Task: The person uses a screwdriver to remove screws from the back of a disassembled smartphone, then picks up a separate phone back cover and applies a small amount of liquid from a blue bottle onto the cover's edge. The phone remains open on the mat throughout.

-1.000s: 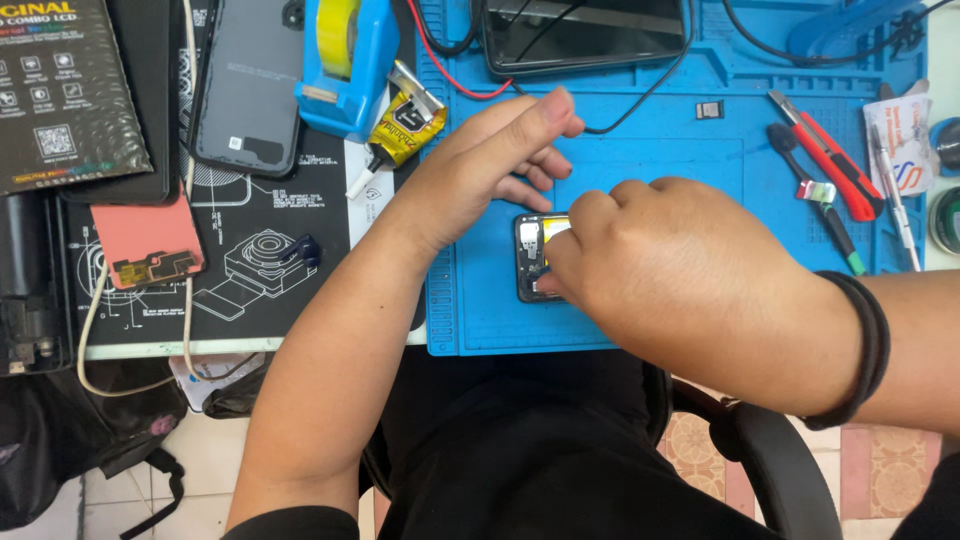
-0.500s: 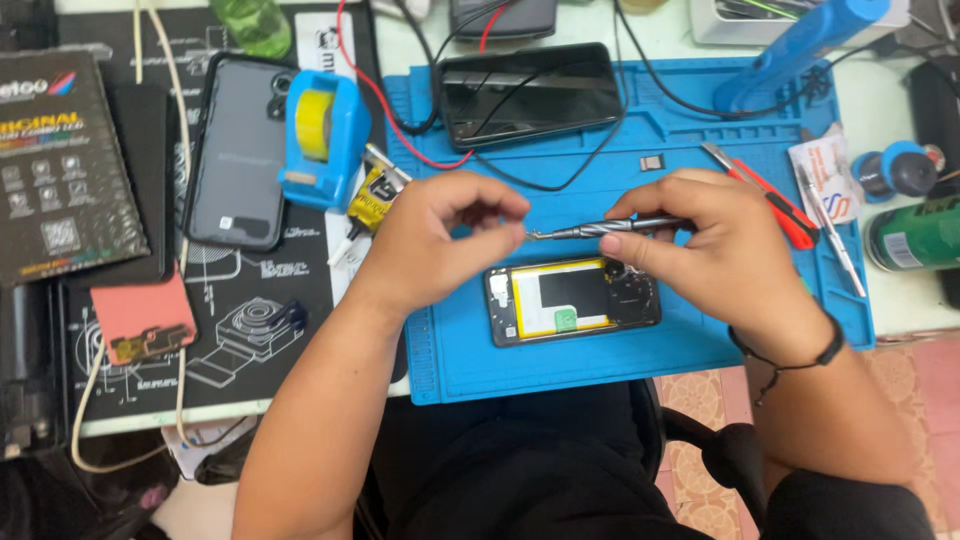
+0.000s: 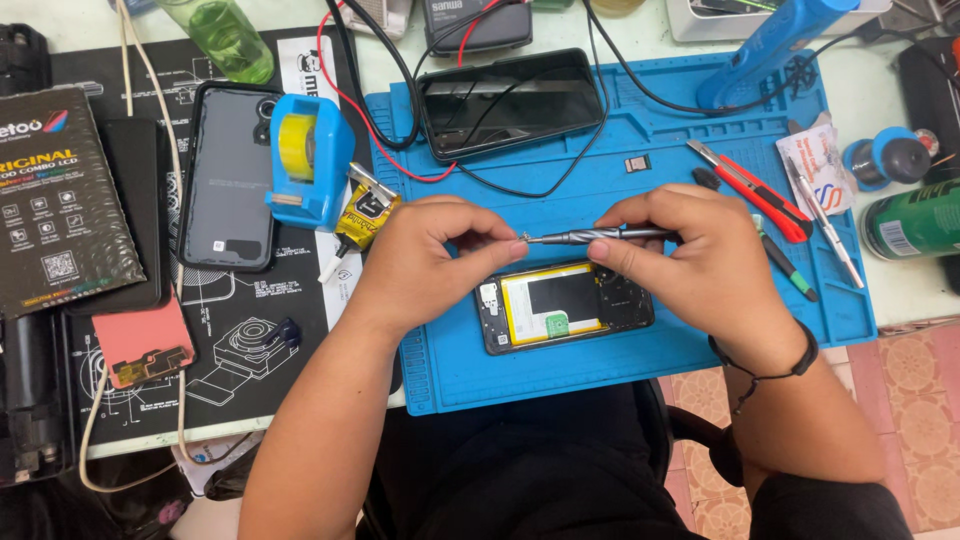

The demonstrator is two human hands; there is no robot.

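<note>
Blue mat (image 3: 640, 170) on the tabletop (image 3: 880, 290), seen from above. Containers: a green bottle (image 3: 222, 38) at the far left holds pale liquid; a green can (image 3: 915, 222) lies at the right edge; a blue dispenser (image 3: 308, 160) left of the mat carries a yellow tape roll (image 3: 297, 146).

Both hands hold a slim metal screwdriver (image 3: 590, 237) above an opened phone (image 3: 565, 305). The left hand (image 3: 425, 255) pinches its tip between closed fingertips; the right hand (image 3: 690, 255) grips the handle end. The screwdriver's long axis runs left to right, level, tip pointing left. The phone lies near the mat's near edge, long axis also left to right, a yellow-framed battery showing inside.

Packages: a dark rectangular box (image 3: 58, 205) with orange and white print lies at far left; a small yellow-and-black glue tube (image 3: 360, 218) lies beside the dispenser; a white sachet (image 3: 815, 160) with red and blue print rests at the mat's right end. A black phone screen (image 3: 510, 100) lies at the mat's far side.
</note>
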